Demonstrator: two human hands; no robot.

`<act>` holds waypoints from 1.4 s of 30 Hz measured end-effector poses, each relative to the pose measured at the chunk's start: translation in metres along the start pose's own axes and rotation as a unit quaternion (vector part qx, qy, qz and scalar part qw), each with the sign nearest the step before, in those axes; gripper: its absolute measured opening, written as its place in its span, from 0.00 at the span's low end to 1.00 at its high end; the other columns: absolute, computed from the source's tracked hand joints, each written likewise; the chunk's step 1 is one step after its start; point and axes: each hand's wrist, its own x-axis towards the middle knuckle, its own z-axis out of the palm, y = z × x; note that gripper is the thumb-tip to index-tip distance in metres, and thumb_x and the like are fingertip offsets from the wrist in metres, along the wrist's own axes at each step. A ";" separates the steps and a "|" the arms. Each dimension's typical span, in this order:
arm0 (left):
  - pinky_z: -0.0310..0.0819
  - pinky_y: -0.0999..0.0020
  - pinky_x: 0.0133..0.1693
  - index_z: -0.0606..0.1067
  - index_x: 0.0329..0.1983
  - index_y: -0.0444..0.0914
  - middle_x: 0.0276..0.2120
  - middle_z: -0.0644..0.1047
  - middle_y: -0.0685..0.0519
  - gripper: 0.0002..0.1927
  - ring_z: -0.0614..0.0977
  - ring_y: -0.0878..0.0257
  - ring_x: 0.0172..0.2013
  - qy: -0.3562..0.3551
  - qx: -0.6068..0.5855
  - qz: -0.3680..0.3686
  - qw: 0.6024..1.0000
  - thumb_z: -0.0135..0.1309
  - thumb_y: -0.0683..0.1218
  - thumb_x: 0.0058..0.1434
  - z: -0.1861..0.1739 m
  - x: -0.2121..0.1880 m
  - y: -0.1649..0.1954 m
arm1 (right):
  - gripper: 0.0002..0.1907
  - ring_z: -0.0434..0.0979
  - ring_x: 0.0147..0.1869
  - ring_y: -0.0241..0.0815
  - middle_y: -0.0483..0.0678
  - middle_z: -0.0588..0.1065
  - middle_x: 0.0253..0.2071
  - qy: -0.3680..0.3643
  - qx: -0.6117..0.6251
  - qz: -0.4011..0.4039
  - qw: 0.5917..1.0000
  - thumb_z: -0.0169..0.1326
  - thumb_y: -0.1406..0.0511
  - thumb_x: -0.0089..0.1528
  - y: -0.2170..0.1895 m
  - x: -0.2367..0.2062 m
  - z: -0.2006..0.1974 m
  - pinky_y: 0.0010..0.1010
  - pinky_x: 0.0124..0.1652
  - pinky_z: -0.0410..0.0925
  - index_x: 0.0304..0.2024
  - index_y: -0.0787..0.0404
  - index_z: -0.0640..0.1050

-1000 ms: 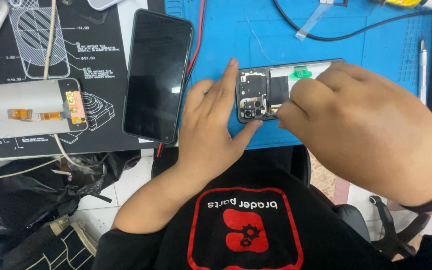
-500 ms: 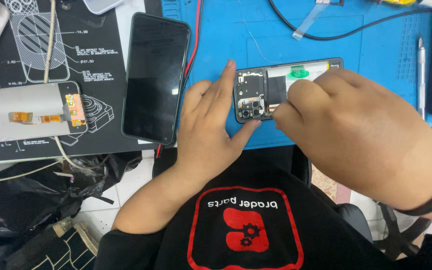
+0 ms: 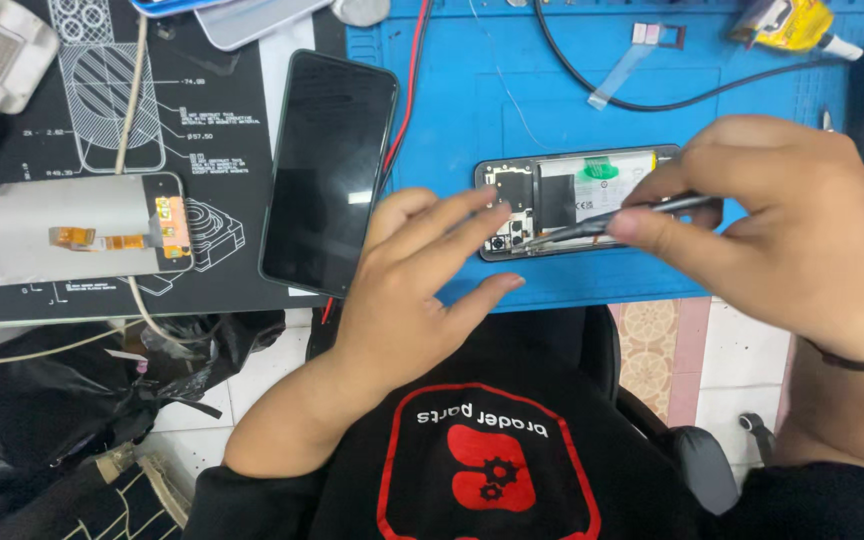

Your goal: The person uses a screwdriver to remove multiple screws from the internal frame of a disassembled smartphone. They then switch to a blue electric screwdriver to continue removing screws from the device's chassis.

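your right hand [image 3: 782, 220] pinches slim metal tweezers [image 3: 607, 225] over the opened black phone [image 3: 572, 200]; your left hand [image 3: 422, 290] rests there, fingers spread.

Body only: both forearms bare, no gloves, no rings visible. Left hand [image 3: 407, 290] has short, unpainted nails. Right hand [image 3: 792, 230] has a thin black band [image 3: 862, 360] around the wrist, just behind the hand. Black shirt [image 3: 492, 450] with short black sleeves ending near the elbows. Chest print on the shirt: red rounded-square outline enclosing a solid red blocky emblem with small gear shapes, white lettering beside the emblem inside the outline.
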 end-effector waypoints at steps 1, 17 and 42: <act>0.73 0.61 0.52 0.80 0.52 0.38 0.50 0.80 0.49 0.21 0.78 0.53 0.48 -0.002 -0.018 0.004 1.000 0.71 0.45 0.56 -0.002 0.002 0.001 | 0.10 0.77 0.30 0.37 0.47 0.76 0.30 0.007 0.054 0.041 0.998 0.67 0.64 0.58 0.006 -0.002 0.001 0.28 0.30 0.67 0.36 0.63 0.82; 0.76 0.64 0.44 0.82 0.43 0.38 0.38 0.83 0.52 0.10 0.83 0.56 0.41 -0.024 -0.088 0.049 0.995 0.69 0.41 0.58 -0.009 0.012 0.005 | 0.08 0.71 0.31 0.32 0.45 0.76 0.30 0.050 0.242 0.150 0.957 0.65 0.66 0.60 0.022 -0.030 0.041 0.23 0.30 0.62 0.34 0.65 0.82; 0.79 0.67 0.43 0.81 0.36 0.36 0.36 0.83 0.51 0.10 0.85 0.58 0.40 -0.015 -0.124 0.039 0.991 0.71 0.38 0.54 -0.016 0.001 0.001 | 0.07 0.70 0.28 0.31 0.46 0.76 0.30 0.106 0.257 0.087 0.957 0.66 0.69 0.58 0.009 -0.053 0.049 0.19 0.30 0.59 0.37 0.65 0.82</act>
